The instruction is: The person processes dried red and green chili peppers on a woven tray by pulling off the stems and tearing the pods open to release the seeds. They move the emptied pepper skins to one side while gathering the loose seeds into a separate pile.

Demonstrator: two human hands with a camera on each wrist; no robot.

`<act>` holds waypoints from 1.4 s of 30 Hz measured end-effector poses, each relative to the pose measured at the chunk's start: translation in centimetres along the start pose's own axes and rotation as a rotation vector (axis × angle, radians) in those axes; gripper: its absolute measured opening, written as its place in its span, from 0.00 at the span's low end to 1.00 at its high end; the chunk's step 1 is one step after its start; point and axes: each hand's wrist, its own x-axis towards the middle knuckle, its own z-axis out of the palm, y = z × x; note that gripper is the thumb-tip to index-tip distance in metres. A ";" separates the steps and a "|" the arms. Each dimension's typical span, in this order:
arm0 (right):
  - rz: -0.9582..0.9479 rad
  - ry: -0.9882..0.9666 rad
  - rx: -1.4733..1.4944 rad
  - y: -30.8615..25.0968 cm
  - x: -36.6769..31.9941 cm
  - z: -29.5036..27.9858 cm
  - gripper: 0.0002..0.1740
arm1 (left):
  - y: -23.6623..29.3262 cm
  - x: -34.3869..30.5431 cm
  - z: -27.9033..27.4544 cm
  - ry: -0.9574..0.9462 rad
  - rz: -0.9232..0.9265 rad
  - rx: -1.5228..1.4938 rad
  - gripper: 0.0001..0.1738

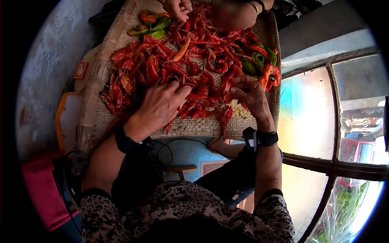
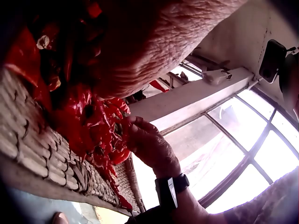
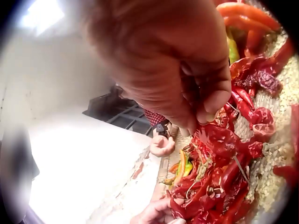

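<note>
Dried red chili peppers (image 1: 152,67) lie heaped over a woven tray (image 1: 91,111). My left hand (image 1: 160,103) is low over the heap at the near side, back of the hand up. In the right wrist view, the left hand's fingers (image 3: 156,210) and thumb hold a red chili pepper (image 3: 176,207). Farther right, my right hand (image 1: 252,95) pinches another red chili pepper (image 3: 217,139) between thumb and bent fingers, close above the heap. The left wrist view shows the right hand (image 2: 152,144) beside the shiny red peppers (image 2: 100,126).
Another person's hands (image 1: 178,9) work at the tray's far edge. Green peppers (image 1: 158,27) lie at far left; green and orange ones (image 1: 259,60) at right. Pale seeds (image 1: 239,111) collect near the front. A window (image 1: 308,113) stands right, a wall (image 1: 48,60) left.
</note>
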 end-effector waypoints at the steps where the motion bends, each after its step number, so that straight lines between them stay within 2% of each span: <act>1: -0.029 0.045 0.109 0.6 0.4 -0.9 0.17 | 0.0 0.0 0.1 -0.003 -0.003 0.015 0.16; 2: -0.164 0.188 0.296 1.0 0.8 -1.1 0.17 | 0.0 0.1 0.0 -0.009 -0.003 0.009 0.16; 4: -0.294 0.497 0.418 -1.0 1.3 -0.5 0.19 | 0.0 0.1 -0.1 -0.025 -0.006 -0.004 0.17; 6: -0.318 0.506 0.316 0.2 1.1 -1.1 0.22 | 0.0 0.1 -0.1 -0.025 0.005 0.011 0.17; 8: -0.293 0.213 -0.518 1.5 0.3 -1.0 0.25 | -0.1 0.0 -0.1 -0.030 0.012 0.027 0.17; 9: -0.193 0.070 -0.543 1.3 0.0 0.0 0.23 | -0.1 0.0 -0.1 -0.032 0.014 0.027 0.17; 10: -0.186 0.074 -0.559 0.9 -0.4 1.6 0.17 | 0.1 0.1 -0.2 -0.040 0.011 0.022 0.17; 12: -0.285 0.060 -0.709 2.5 -0.2 3.1 0.16 | 0.1 0.1 -0.2 -0.045 0.008 0.014 0.17; 16: -0.345 -0.009 -0.664 2.0 0.3 3.5 0.14 | -0.2 0.0 0.0 -0.040 -0.006 0.000 0.18; 19: -0.151 0.058 -0.301 0.9 -0.1 2.7 0.12 | -0.4 -0.2 0.3 -0.011 0.000 -0.006 0.19; 20: -0.150 0.053 -0.305 0.6 -0.3 2.4 0.12 | -0.3 -0.2 0.4 0.007 0.024 0.000 0.19; 22: 0.094 0.022 0.023 -0.6 -0.7 1.9 0.09 | -0.1 -0.3 0.1 -0.001 0.016 -0.006 0.19; 23: 0.135 -0.004 0.016 -0.1 -0.5 1.4 0.10 | 0.0 -0.2 -0.1 -0.011 0.017 -0.007 0.19; 24: 0.130 0.007 0.019 -0.1 -0.4 0.8 0.10 | 0.0 0.0 -0.2 -0.010 0.028 -0.003 0.19; 26: 0.143 -0.129 -0.096 0.1 -0.4 -0.1 0.11 | 0.0 -0.1 -0.1 0.001 0.023 -0.009 0.19; 27: 0.166 -0.071 -0.040 -0.2 -0.4 -0.6 0.10 | -0.1 -0.1 -0.1 -0.003 0.027 -0.009 0.19; 28: 0.071 0.002 0.254 -0.5 -0.3 -1.0 0.09 | -0.1 0.0 -0.1 -0.016 0.017 -0.006 0.19; 30: -0.074 0.379 0.769 -1.7 0.3 -0.7 0.09 | 0.0 0.0 0.0 -0.028 0.007 -0.010 0.19; 31: -0.118 0.335 0.790 -0.3 0.7 -1.5 0.14 | 0.0 0.0 0.1 -0.033 0.001 -0.010 0.19; 32: -0.120 0.334 0.790 0.1 0.7 -1.4 0.14 | 0.0 0.0 0.1 -0.037 -0.004 -0.006 0.19; 34: 0.087 0.048 -0.046 0.9 0.5 -0.7 0.19 | 0.0 0.1 0.1 -0.031 -0.008 0.006 0.19; 35: -0.129 0.040 -0.511 2.1 0.6 0.1 0.21 | 0.0 0.0 0.1 -0.028 -0.012 0.011 0.19; 36: -0.201 0.116 -0.634 2.2 0.2 1.5 0.19 | 0.0 0.0 0.2 -0.030 -0.014 0.012 0.19; 42: -0.295 0.074 -0.619 3.3 0.8 2.3 0.13 | 0.1 -0.2 0.1 -0.001 -0.002 -0.017 0.20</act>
